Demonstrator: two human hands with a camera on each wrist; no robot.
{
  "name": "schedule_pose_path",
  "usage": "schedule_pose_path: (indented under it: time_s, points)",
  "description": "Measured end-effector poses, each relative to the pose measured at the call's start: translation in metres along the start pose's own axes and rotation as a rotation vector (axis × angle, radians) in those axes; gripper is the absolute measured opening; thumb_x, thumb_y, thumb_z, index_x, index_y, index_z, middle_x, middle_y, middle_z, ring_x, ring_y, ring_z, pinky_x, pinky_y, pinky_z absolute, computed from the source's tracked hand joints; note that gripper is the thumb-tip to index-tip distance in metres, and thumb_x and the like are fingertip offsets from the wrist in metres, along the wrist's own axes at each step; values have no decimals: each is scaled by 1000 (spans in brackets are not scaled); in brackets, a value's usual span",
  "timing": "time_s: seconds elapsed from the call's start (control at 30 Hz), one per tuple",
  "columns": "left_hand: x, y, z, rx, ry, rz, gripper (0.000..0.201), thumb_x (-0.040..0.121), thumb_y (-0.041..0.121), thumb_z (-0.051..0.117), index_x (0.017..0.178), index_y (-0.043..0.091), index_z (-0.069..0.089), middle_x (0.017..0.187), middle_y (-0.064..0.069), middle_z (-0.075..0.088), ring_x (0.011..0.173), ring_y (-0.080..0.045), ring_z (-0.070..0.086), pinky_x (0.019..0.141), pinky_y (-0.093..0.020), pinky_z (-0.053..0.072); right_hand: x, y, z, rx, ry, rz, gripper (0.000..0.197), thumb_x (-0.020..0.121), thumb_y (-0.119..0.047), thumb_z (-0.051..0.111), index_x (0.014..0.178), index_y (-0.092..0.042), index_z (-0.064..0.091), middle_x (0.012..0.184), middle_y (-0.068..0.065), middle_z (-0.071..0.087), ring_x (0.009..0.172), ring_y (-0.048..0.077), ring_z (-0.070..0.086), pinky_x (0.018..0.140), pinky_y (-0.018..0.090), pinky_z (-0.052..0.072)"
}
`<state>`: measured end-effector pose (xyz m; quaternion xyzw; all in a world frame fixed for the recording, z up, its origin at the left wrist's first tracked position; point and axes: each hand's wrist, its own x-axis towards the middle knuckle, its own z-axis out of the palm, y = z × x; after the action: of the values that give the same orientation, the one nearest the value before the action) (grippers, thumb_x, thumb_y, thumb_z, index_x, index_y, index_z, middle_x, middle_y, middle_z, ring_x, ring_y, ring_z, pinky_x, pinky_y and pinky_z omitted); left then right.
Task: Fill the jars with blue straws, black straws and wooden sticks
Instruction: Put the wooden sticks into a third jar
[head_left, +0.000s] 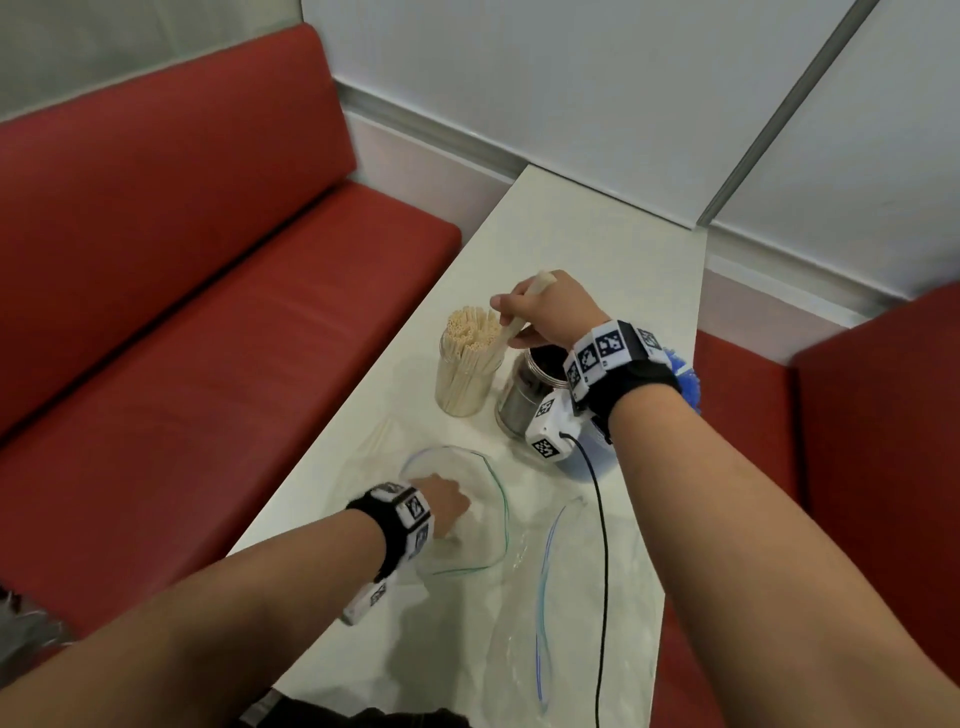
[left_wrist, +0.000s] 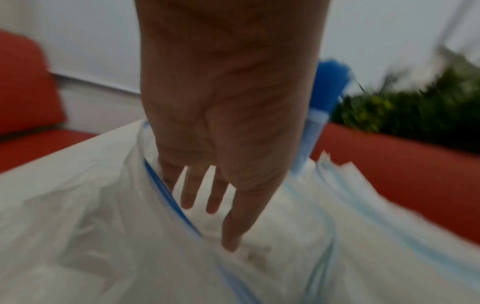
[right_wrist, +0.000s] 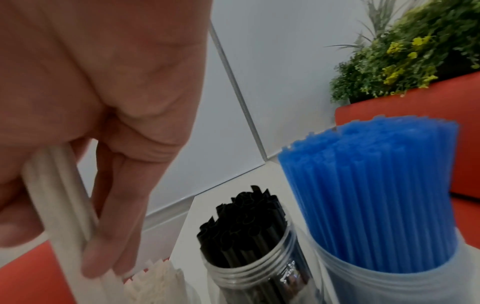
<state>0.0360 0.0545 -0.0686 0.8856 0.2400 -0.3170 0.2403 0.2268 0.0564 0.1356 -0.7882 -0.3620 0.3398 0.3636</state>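
My right hand (head_left: 514, 319) grips a few pale wooden sticks (head_left: 522, 306) and holds them tilted over the clear jar of wooden sticks (head_left: 467, 369), their lower ends at its rim. In the right wrist view the fingers (right_wrist: 103, 236) curl round those sticks (right_wrist: 62, 195). To the right of it stand the jar of black straws (right_wrist: 249, 242) and the jar of blue straws (right_wrist: 376, 195), which my wrist mostly hides in the head view. My left hand (head_left: 449, 504) reaches with straight fingers (left_wrist: 213, 197) into an open clear zip bag (head_left: 488, 499) and holds nothing.
A second clear bag with a blue zip edge (head_left: 548, 566) lies flat on the white table (head_left: 597, 249) near me. A few loose sticks (head_left: 378, 441) lie left of the bags. Red benches (head_left: 182, 312) flank the table. A black cable (head_left: 602, 545) hangs from my right wrist.
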Motion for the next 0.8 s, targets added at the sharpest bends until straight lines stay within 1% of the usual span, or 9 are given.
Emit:
schedule_pose_path:
  time_s: [0.03,0.1,0.23,0.43,0.5,0.57,0.67,0.73,0.8]
  points:
    - [2,-3,7,160,-6,-5,44,103,34,45,143,15,43,145,-11,39,130,-34,41,105,-50,39,5,-1,4,-18,27,-13,28,93,-24,72,74,-3,70,87,19,73,87,39,75,81,43,64]
    - [3,-6,12,316,-5,-16,46,103,39,43,143,19,39,144,-10,32,130,-35,36,101,-53,41,10,2,12,-39,71,-38,28,93,-24,72,77,-2,72,87,18,74,83,37,75,80,42,64]
    - [0,-7,10,355,21,35,45,103,34,46,143,16,37,146,-12,28,132,-36,31,100,-52,42,15,14,24,-57,122,-87,30,93,-25,72,78,1,73,86,20,74,79,38,74,81,50,62]
    - [-1,-5,2,367,12,87,46,102,29,48,143,9,38,147,-14,29,133,-35,31,103,-50,41,25,30,45,-162,113,-74,34,96,-30,66,85,1,75,86,22,75,82,37,72,89,51,55]
    - [0,-6,1,381,-6,89,46,103,28,46,143,7,38,147,-13,31,133,-34,32,105,-48,39,28,35,50,-152,128,-53,34,96,-30,66,87,2,75,89,22,74,86,38,71,88,50,54]
    - [2,-6,2,424,-46,104,43,105,26,44,142,5,40,146,-13,35,133,-33,35,108,-48,37,33,37,54,-157,116,12,36,95,-32,68,95,3,73,97,21,74,93,38,71,88,48,56]
    - [4,-6,2,525,-103,131,36,105,18,42,136,1,52,141,-14,52,128,-32,50,107,-44,42,39,38,60,-193,50,139,44,93,-35,70,113,5,66,113,20,71,103,38,69,94,48,55]
    - [4,-7,2,577,-100,145,35,105,18,43,133,3,57,137,-13,57,126,-31,54,106,-42,43,41,40,62,-212,30,155,45,93,-35,71,112,5,65,114,20,70,105,38,68,94,48,55]
    - [1,-9,4,640,-84,155,37,104,26,44,136,10,53,140,-9,53,130,-28,49,113,-44,32,40,40,63,-241,41,126,43,90,-37,75,105,1,64,110,19,71,103,35,68,92,48,55]
